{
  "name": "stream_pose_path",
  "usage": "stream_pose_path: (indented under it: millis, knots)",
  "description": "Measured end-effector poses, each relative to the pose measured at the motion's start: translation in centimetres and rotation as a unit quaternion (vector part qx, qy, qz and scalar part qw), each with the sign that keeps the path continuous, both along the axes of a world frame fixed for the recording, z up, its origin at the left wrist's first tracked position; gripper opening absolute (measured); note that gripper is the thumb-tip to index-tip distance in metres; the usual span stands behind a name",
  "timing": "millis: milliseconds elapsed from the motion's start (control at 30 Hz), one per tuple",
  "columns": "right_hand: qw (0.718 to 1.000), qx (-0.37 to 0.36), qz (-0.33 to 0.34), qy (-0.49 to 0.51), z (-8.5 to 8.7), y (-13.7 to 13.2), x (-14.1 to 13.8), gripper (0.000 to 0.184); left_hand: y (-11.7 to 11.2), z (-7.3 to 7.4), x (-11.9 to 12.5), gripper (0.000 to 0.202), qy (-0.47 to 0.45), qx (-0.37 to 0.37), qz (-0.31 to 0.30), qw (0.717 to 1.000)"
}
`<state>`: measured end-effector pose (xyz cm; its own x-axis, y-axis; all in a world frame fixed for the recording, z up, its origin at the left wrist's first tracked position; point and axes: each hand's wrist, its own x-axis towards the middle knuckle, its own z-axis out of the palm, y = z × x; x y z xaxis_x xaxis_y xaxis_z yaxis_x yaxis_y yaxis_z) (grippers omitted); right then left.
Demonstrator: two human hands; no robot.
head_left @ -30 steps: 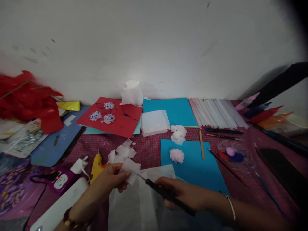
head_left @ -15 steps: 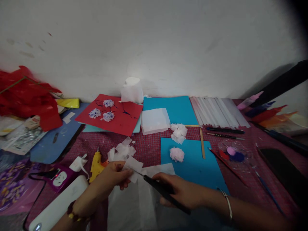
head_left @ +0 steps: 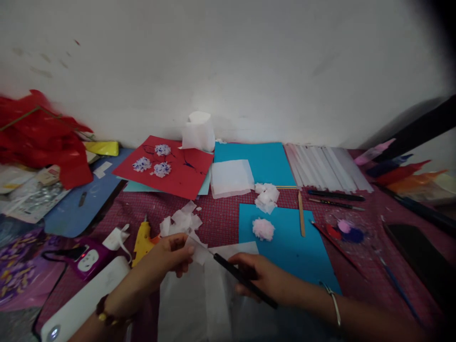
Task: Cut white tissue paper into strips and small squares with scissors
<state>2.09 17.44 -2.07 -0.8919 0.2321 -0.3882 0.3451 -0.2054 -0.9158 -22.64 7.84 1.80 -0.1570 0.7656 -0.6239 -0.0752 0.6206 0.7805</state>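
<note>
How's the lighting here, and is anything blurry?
In the head view throughout: dim light, paler glow on the wall above the white roll; upper right corner blacked out; red plastic at left looks soft; dark-handled tool has an indistinct tip.

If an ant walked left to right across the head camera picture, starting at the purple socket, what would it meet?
Purple socket, yellow glue gun, left hand, small white paper, right hand, wooden stick, blue paint, flat black thing.
</note>
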Motion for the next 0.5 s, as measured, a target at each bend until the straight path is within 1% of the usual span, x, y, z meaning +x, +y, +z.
stream_pose_path:
  millis: [133, 233, 267, 300, 367, 433, 500]
  knots:
    - [0.999, -0.032, -0.008, -0.010, -0.4, 0.0, -0.1, 0.037, 0.1, 0.3, -0.4, 0.024, 0.024, 0.025, 0.030, 0.999]
    - [0.999, -0.047, 0.000, -0.014, 0.1, 0.1, 0.0, 0.041, 0.2, 0.1, -0.4, 0.025, 0.024, 0.045, 0.032, 0.998]
    - [0.998, -0.055, 0.004, -0.009, 0.4, 0.3, 0.1, 0.043, 0.3, -0.1, -0.3, 0.025, 0.017, 0.047, 0.042, 0.998]
    - [0.998, -0.060, 0.007, 0.001, 0.8, 0.4, 0.3, 0.045, 0.4, -0.3, -0.3, 0.024, 0.000, 0.050, 0.069, 0.996]
    - [0.997, -0.062, 0.011, 0.032, 1.4, 0.7, 0.6, 0.049, 0.5, -0.7, 0.0, 0.024, -0.044, 0.060, 0.147, 0.986]
    - [0.995, -0.076, 0.005, 0.065, 1.9, 0.8, 0.9, 0.055, 0.8, -0.8, 0.4, 0.026, -0.082, 0.082, 0.231, 0.966]
    - [0.990, -0.106, -0.003, 0.088, 2.0, 0.6, 1.1, 0.059, 1.1, -0.6, 1.2, 0.026, -0.103, 0.107, 0.299, 0.943]
